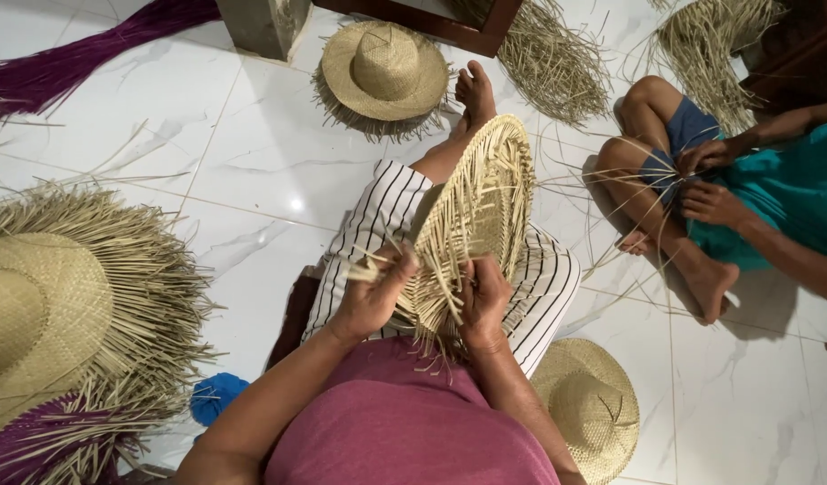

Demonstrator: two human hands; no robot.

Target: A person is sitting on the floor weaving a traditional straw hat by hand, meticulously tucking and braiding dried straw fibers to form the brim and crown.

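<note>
An unfinished straw hat (479,207) stands on edge over my lap, loose strands sticking out along its rim. My left hand (376,295) pinches a few of those strands at the near left of the brim. My right hand (483,301) grips the near edge of the weave just beside it. Both hands are closed on the straw. My legs in striped trousers (548,278) stretch out under the hat, one bare foot (475,92) pointing away.
A finished straw hat (384,72) lies ahead, another (589,409) by my right hip, a large fringed one (54,305) at left. Purple straw (81,49) and a blue object (214,395) lie left. Another person (746,198) sits at right, weaving strands.
</note>
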